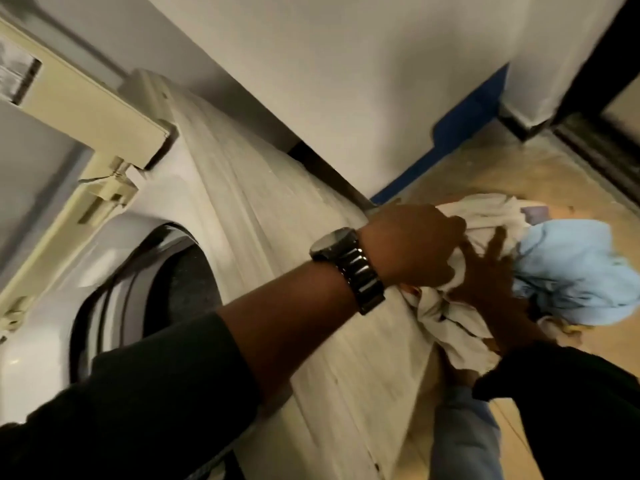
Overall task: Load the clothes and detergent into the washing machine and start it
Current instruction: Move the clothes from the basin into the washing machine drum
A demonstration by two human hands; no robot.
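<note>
The view is tilted. A white front-loading washing machine (277, 258) fills the left and middle, its round drum opening (173, 285) dark and uncovered. To its right, near the floor, lies a bundle of clothes: a white garment (450, 317) and a light blue garment (581, 268). My left hand (419, 247), with a dark watch on the wrist, is closed on the white garment. My right hand (488, 271) has its fingers spread and pressed against the white and blue cloth from below. No detergent is in view.
The machine's cream-coloured door frame and hinge (104, 188) stand at the upper left. A white wall with a blue baseboard (460, 133) runs behind. A tan floor (519, 174) lies at the right, with a dark door frame (595, 98) at the far right.
</note>
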